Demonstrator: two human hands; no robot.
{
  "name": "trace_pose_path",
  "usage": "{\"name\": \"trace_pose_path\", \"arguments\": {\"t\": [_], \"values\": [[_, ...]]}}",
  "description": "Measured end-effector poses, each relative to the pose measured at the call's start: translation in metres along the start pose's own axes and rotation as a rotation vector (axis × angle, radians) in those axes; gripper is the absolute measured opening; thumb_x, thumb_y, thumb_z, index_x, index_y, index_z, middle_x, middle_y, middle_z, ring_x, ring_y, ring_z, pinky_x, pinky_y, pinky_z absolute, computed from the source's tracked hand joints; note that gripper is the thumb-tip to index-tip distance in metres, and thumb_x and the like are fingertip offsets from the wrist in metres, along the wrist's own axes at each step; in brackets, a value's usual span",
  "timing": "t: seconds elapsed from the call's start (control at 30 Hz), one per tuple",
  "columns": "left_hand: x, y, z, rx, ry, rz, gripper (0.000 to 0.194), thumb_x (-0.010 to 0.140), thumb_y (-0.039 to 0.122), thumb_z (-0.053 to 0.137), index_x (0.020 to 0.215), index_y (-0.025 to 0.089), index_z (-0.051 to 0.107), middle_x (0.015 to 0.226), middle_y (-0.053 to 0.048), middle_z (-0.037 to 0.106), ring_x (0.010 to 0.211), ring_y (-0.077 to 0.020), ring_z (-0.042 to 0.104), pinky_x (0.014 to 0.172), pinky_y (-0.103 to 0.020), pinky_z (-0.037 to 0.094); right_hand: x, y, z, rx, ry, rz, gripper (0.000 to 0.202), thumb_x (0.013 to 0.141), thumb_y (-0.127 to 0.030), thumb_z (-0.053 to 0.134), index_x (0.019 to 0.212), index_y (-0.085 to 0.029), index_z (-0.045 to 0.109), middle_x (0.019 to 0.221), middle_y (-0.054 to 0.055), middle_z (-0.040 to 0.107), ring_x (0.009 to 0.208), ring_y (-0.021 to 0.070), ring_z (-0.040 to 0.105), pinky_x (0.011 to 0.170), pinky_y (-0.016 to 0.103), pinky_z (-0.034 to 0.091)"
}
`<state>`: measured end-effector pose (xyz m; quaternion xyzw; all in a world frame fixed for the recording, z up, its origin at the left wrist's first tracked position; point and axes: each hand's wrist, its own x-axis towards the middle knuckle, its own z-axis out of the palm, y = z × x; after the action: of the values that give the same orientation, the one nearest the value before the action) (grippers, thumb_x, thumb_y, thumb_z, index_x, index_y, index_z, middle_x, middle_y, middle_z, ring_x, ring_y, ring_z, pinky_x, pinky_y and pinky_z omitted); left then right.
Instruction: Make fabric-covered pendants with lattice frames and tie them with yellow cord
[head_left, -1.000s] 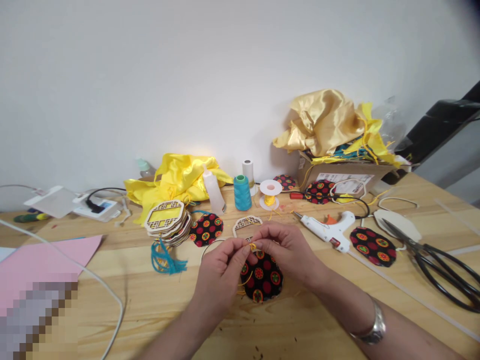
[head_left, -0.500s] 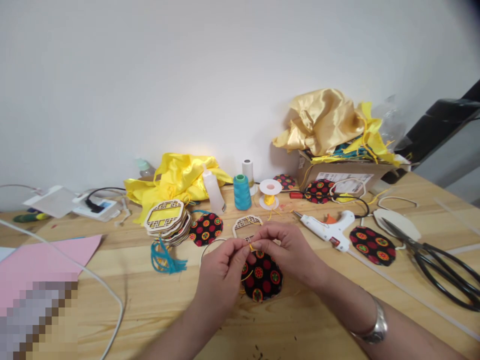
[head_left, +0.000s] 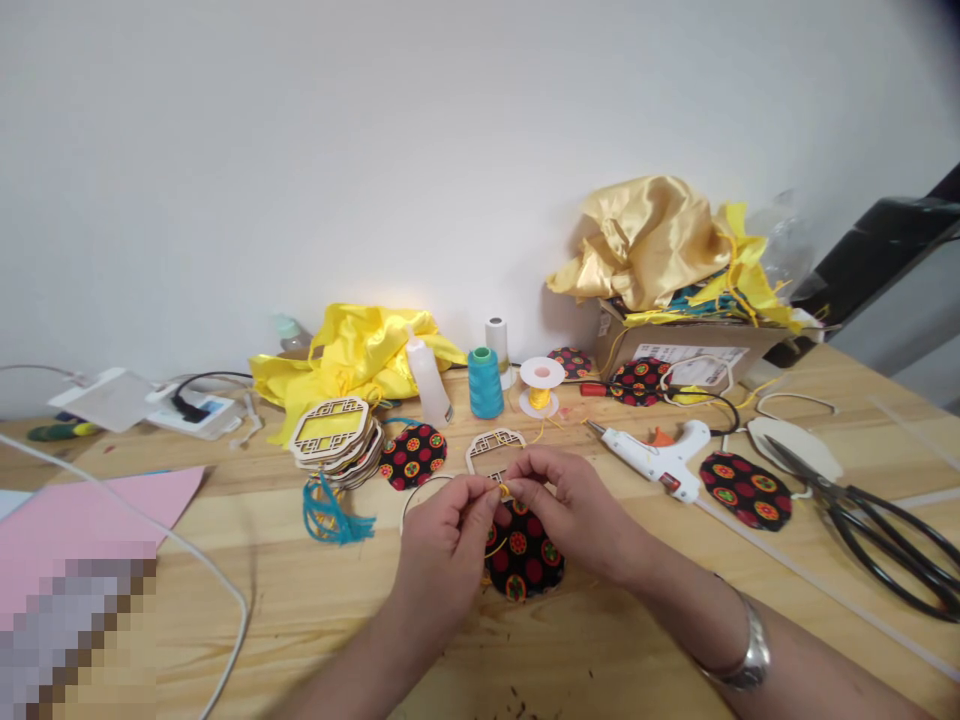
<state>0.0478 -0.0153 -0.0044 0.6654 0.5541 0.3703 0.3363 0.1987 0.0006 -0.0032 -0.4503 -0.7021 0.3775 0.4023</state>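
Yellow cord [head_left: 505,490] sits pinched in the left hand [head_left: 448,540] and right hand [head_left: 581,510]. Both partly hide it and the near patterned disc [head_left: 526,560].

Soft, fairly bright light spreads over the scene, with the wall [head_left: 450,180] pale grey and fading into a dark far right corner. A faint warm glow sits above the yellow cloth [head_left: 360,345]. Satin highlights streak the gold cloth [head_left: 652,230], which shades the wall to its left; the bracelet [head_left: 754,645] glints. The near bench [head_left: 322,630] looks dimmer. Wide-angle stretching pulls at the edges, coarse pixel blocks [head_left: 67,640] mask the near left, and the cord [head_left: 505,490] lacks fine detail.
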Motion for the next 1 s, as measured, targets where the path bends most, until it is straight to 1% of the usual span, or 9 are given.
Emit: {"name": "trace_pose_path", "arguments": {"t": [0.17,0.27,0.43,0.53,0.7,0.87,0.93,1.0], "values": [[0.0004,-0.0022,0.0011,-0.017,-0.011,-0.018,0.021,0.083,0.03,0.049,0.071,0.02,0.063,0.066,0.002,0.066,0.064,-0.0139,0.057,0.06,-0.022,0.042,-0.0002,0.0,0.0018,0.04,-0.011,0.045,0.019,0.083,-0.011,0.045,0.068,-0.018,0.055,0.064,-0.003,0.058,0.061,0.0088,0.051,0.057,0.019,0.039],[-0.0001,-0.0024,0.0009,-0.033,-0.011,-0.028,0.021,0.083,0.03,0.049,0.071,0.02,0.063,0.066,0.002,0.066,0.063,-0.0136,0.057,0.06,-0.022,0.042,0.0,0.0001,0.0027,0.023,-0.012,0.076,0.017,0.083,-0.012,0.045,0.069,-0.018,0.054,0.065,-0.003,0.057,0.061,0.0089,0.05,0.058,0.019,0.039],[-0.0009,-0.0011,0.0014,-0.068,-0.015,-0.049,0.02,0.083,0.031,0.05,0.073,0.02,0.063,0.066,0.002,0.067,0.064,-0.0138,0.058,0.061,-0.021,0.044,-0.0004,0.0012,0.0034,-0.016,0.004,0.111,0.017,0.083,-0.012,0.044,0.07,-0.018,0.053,0.066,-0.002,0.056,0.063,0.0103,0.048,0.06,0.021,0.038],[0.0,-0.0012,0.0022,-0.074,-0.008,-0.054,0.02,0.082,0.031,0.05,0.072,0.02,0.064,0.064,0.002,0.066,0.064,-0.014,0.058,0.061,-0.021,0.044,0.0,0.0022,0.003,-0.031,0.035,0.123,0.016,0.084,-0.013,0.044,0.07,-0.017,0.051,0.067,-0.002,0.054,0.064,0.0114,0.047,0.061,0.023,0.037],[0.0005,0.0,0.0014,-0.066,0.006,-0.071,0.02,0.081,0.031,0.052,0.068,0.021,0.064,0.061,0.003,0.065,0.059,-0.0131,0.055,0.056,-0.021,0.041,0.0014,0.0036,0.003,-0.031,0.069,0.122,0.015,0.084,-0.015,0.044,0.07,-0.018,0.05,0.067,-0.001,0.052,0.066,0.0128,0.046,0.063,0.025,0.036],[0.002,0.0042,0.0006,-0.116,0.0,-0.135,0.02,0.078,0.032,0.055,0.064,0.02,0.063,0.058,0.003,0.063,0.056,-0.0123,0.053,0.052,-0.02,0.039,0.0024,0.0037,0.0023,-0.011,0.098,0.113,0.016,0.085,-0.017,0.045,0.069,-0.017,0.05,0.065,-0.002,0.05,0.063,0.0121,0.044,0.061,0.024,0.035],[0.0035,0.0053,0.0005,-0.149,-0.005,-0.166,0.02,0.077,0.032,0.057,0.064,0.019,0.063,0.057,0.003,0.063,0.054,-0.0114,0.051,0.051,-0.019,0.038,0.0032,0.0045,0.0016,0.012,0.087,0.112,0.016,0.084,-0.018,0.046,0.069,-0.017,0.051,0.064,-0.002,0.05,0.063,0.0117,0.044,0.06,0.024,0.035],[0.0051,0.0053,0.0004,-0.194,-0.012,-0.202,0.019,0.076,0.033,0.058,0.065,0.018,0.064,0.053,0.004,0.06,0.048,-0.0097,0.046,0.046,-0.019,0.034,0.0045,0.0063,0.0008,0.067,0.072,0.128,0.016,0.084,-0.02,0.047,0.07,-0.017,0.053,0.064,-0.002,0.051,0.062,0.0113,0.044,0.059,0.023,0.034]]}}
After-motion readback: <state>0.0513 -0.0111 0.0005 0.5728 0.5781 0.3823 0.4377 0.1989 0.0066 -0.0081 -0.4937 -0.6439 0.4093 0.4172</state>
